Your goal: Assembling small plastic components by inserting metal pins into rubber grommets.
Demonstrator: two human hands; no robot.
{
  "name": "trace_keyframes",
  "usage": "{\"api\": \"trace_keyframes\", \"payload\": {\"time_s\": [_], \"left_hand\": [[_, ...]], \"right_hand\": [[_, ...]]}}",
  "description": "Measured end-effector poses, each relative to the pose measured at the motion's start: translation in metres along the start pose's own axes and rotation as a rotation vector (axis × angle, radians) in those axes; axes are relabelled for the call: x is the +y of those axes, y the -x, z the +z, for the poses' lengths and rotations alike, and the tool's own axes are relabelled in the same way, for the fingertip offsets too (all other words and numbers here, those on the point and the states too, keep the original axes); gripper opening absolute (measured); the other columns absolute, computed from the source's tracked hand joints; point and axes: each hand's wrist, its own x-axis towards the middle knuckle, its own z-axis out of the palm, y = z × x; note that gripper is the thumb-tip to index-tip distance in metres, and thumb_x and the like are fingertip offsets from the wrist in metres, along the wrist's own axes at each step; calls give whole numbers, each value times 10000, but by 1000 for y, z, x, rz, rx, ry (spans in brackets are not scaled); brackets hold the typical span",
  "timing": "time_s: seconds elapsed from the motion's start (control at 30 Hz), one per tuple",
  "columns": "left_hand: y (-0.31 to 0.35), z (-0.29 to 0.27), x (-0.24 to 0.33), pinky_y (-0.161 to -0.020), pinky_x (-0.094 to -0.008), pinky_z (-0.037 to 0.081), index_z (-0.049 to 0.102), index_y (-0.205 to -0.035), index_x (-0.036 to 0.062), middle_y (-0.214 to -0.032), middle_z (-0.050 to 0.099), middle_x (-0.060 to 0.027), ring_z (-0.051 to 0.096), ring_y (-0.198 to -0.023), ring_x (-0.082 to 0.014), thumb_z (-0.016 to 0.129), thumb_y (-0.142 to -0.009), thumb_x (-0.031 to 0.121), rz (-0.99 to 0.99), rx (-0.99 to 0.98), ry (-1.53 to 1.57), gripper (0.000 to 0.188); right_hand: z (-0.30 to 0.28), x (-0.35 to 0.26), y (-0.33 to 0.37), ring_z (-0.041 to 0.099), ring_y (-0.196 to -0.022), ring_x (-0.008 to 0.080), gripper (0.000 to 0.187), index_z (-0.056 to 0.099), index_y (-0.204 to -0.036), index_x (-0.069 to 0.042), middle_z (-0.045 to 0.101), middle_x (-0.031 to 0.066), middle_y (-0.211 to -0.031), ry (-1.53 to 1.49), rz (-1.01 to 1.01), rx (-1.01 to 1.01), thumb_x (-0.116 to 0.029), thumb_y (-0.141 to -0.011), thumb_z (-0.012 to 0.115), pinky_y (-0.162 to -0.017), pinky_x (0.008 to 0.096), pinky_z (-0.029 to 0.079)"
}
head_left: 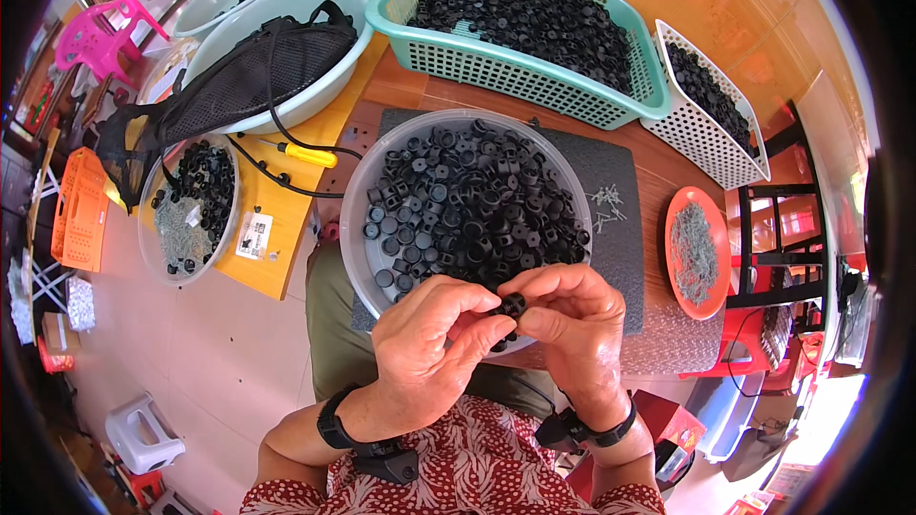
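Over the near rim of a round translucent tub (355,246), my left hand (429,348) and my right hand (580,329) meet with fingertips pinched. Between them is a small round black plastic part (513,304) with holes in it. My right thumb and forefinger grip this part, and my left thumb and forefinger close on its left side. Whether it is one piece or two joined pieces is hidden by the fingers. A heap of similar black plastic parts (477,195) fills the tub, some cup-shaped, some like round caps.
Behind stand a green basket (515,86) and a white basket (706,143), both holding black parts. An orange plate (722,257) of screws lies right, near loose screws (607,205) on a grey mat (615,277). At left are a screwdriver (310,154) and a basin (329,95) with a black mesh bag.
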Motion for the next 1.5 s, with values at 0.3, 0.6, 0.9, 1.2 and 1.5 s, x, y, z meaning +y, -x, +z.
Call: {"api": "trace_keyframes", "payload": {"time_s": [0.3,0.6,0.9,1.2,1.5], "left_hand": [[5,3,-3,-561,-215,466,610,-902,-18,-809,615,-82,574,-644,-104,739,-720,-15,-95,5,102,223],[4,5,-1,-566,-216,469,610,-904,-16,-814,618,-76,573,-653,-98,747,-715,-9,-113,-2,115,234],[1,5,0,-535,-219,469,607,-898,-11,-796,617,-81,583,-626,-100,760,-700,-1,-54,-21,80,251],[-1,6,2,-562,-220,475,603,-895,-24,-797,607,-83,588,-648,-105,755,-702,-14,-96,-47,119,245],[-5,4,5,-505,-214,460,604,-871,-11,-756,601,-65,580,-588,-91,753,-704,-6,-79,-57,47,224]], "right_hand": [[-1,0,5,586,-869,120,252,620,-951,1,635,122,-1031,220,-147,-20,148,-746,620,-736,234,495],[-4,2,4,586,-875,125,244,625,-949,-2,627,128,-1044,179,-166,-36,142,-752,620,-746,243,492],[-2,-2,5,598,-794,132,159,604,-974,9,638,151,-1014,-6,5,17,60,-824,597,-710,249,509],[-5,-4,1,600,-742,145,154,592,-975,24,642,184,-985,-183,97,40,28,-823,618,-672,255,516],[-2,-3,3,597,-755,141,167,592,-974,27,641,175,-992,-129,62,63,76,-813,595,-682,255,516]]}}
